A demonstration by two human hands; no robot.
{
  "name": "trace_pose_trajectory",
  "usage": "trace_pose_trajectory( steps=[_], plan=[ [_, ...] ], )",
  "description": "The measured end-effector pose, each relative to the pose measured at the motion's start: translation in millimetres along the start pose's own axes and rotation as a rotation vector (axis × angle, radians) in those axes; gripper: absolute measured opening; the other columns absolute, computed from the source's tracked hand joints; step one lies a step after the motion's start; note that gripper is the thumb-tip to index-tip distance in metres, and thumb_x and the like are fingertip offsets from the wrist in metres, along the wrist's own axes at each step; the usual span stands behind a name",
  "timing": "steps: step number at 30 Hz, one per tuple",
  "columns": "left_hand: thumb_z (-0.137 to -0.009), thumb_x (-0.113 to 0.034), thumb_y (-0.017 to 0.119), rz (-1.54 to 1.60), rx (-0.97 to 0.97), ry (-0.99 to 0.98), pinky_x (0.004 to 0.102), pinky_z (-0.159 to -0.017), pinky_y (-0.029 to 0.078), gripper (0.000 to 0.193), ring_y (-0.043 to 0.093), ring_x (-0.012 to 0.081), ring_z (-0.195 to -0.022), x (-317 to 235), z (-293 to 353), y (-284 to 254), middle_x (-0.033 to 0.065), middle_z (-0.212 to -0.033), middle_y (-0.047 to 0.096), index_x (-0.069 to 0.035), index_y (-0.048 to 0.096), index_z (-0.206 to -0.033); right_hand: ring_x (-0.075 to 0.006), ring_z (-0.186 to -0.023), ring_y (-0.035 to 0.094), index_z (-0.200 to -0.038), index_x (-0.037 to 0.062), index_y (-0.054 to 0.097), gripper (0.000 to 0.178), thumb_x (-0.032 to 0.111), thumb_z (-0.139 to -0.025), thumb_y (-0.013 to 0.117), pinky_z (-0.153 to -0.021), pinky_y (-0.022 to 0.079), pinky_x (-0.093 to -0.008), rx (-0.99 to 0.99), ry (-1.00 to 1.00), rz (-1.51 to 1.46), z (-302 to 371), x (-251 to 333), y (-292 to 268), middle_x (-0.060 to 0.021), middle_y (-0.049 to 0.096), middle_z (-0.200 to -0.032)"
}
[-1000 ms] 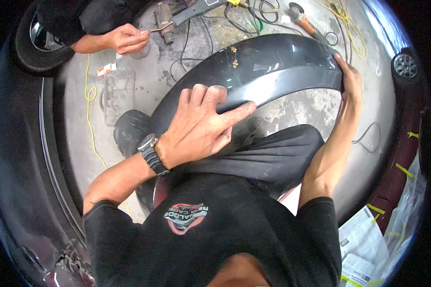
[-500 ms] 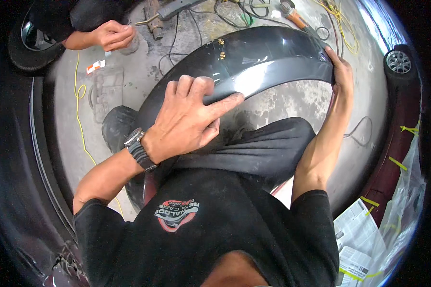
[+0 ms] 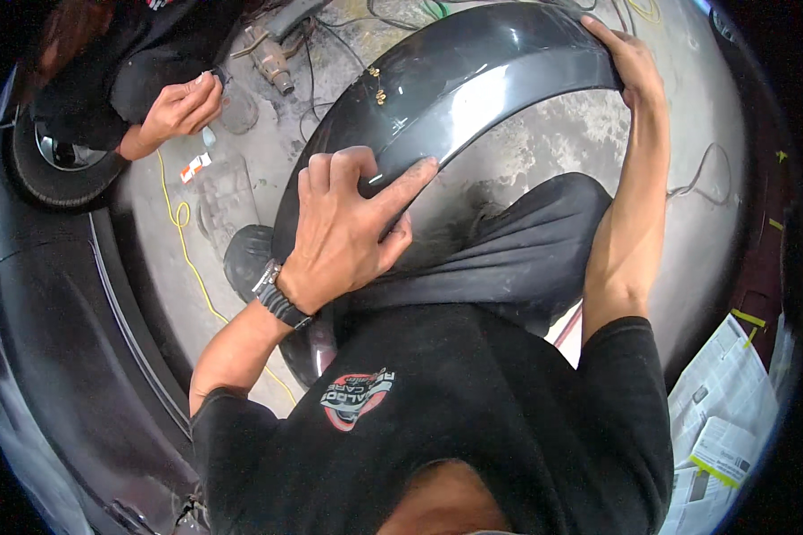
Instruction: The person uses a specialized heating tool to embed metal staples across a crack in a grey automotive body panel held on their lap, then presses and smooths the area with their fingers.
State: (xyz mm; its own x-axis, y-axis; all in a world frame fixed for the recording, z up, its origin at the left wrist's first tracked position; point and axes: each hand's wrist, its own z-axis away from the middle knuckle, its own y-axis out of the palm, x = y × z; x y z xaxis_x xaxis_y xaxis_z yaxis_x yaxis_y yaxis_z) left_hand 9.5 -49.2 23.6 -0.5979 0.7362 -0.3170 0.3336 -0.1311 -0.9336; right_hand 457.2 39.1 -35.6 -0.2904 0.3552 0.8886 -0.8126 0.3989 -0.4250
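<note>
A long curved dark grey car body panel (image 3: 473, 80) arches across my lap above the concrete floor. My left hand (image 3: 348, 223), with a black wristwatch on the wrist, lies flat on the panel's left part, fingers spread and the index finger stretched along its edge. My right hand (image 3: 629, 62) grips the panel's far right end from above. A small brass-coloured clip (image 3: 375, 85) sits on the panel's upper face. My knee in dark trousers (image 3: 517, 250) is under the arch.
Another person's hand (image 3: 178, 107) works at the upper left beside a car wheel (image 3: 58, 169). A yellow cable (image 3: 187, 259) runs over the floor. Tools and wires (image 3: 277, 53) lie at the top. A dark car body (image 3: 53, 357) fills the left; newspaper (image 3: 723, 419) lies at the lower right.
The panel and both my hands appear higher and larger in view. The other person's hand has shifted right, toward the middle of the floor.
</note>
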Motion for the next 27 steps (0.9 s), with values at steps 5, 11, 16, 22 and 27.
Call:
trace_pose_trajectory(
  steps=[5, 11, 16, 22, 27],
  plan=[
    [-0.074, -0.017, 0.076, 0.000, -0.016, -0.004, 0.0397, -0.084, 0.040, 0.061, 0.043, 0.0292, -0.093, 0.8, 2.4, 3.7, 0.0118, -0.103, 0.044, -0.027, 0.066, -0.133, -0.0110, -0.053, 0.051, -0.084, -0.0011, 0.073, 0.042, 0.040, -0.086, 0.075, -0.049, 0.036, -0.0301, -0.029, -0.012, 0.026, 38.1, 25.6, 16.3, -0.0004, 0.062, -0.066],
    [-0.074, -0.020, 0.074, 0.002, -0.012, -0.035, 0.0406, -0.082, 0.037, 0.063, 0.041, 0.0278, -0.094, 0.1, 1.6, 3.6, 0.0090, -0.106, 0.045, -0.033, 0.064, -0.135, -0.0111, -0.054, 0.052, -0.084, -0.0005, 0.074, 0.041, 0.040, -0.086, 0.075, -0.049, 0.036, -0.0296, -0.033, 0.026, 0.029, 25.7, 15.3, 13.2, -0.0010, 0.062, -0.065],
    [-0.073, -0.017, 0.075, 0.003, 0.008, -0.035, 0.0399, -0.083, 0.039, 0.061, 0.043, 0.0289, -0.092, -0.9, -2.4, -1.1, 0.0117, -0.101, 0.045, -0.027, 0.066, -0.132, -0.0115, -0.055, 0.052, -0.083, -0.0011, 0.074, 0.041, 0.040, -0.086, 0.075, -0.050, 0.036, -0.0301, -0.088, -0.003, 0.058, 31.1, 23.2, 19.5, -0.0017, 0.063, -0.066],
    [-0.074, -0.018, 0.075, -0.003, -0.028, -0.017, 0.0399, -0.082, 0.038, 0.060, 0.042, 0.0289, -0.092, 1.5, -1.0, 0.0, 0.0115, -0.101, 0.044, -0.027, 0.066, -0.133, -0.0134, -0.059, 0.056, -0.087, -0.0034, 0.074, 0.043, 0.039, -0.086, 0.075, -0.054, 0.040, -0.0308, -0.069, 0.017, 0.079, 25.3, 21.4, 17.8, -0.0050, 0.066, -0.072],
    [-0.073, -0.020, 0.074, 0.023, -0.014, -0.013, 0.0398, -0.083, 0.038, 0.060, 0.043, 0.0285, -0.092, 3.0, 0.1, 0.9, 0.0107, -0.101, 0.045, -0.026, 0.066, -0.132, -0.0155, -0.072, 0.062, -0.099, -0.0115, 0.072, 0.063, 0.049, -0.082, 0.079, -0.069, 0.048, -0.0300, 0.039, -0.002, 0.032, 0.0, -3.5, 4.8, -0.0086, 0.069, -0.083]
  ],
)
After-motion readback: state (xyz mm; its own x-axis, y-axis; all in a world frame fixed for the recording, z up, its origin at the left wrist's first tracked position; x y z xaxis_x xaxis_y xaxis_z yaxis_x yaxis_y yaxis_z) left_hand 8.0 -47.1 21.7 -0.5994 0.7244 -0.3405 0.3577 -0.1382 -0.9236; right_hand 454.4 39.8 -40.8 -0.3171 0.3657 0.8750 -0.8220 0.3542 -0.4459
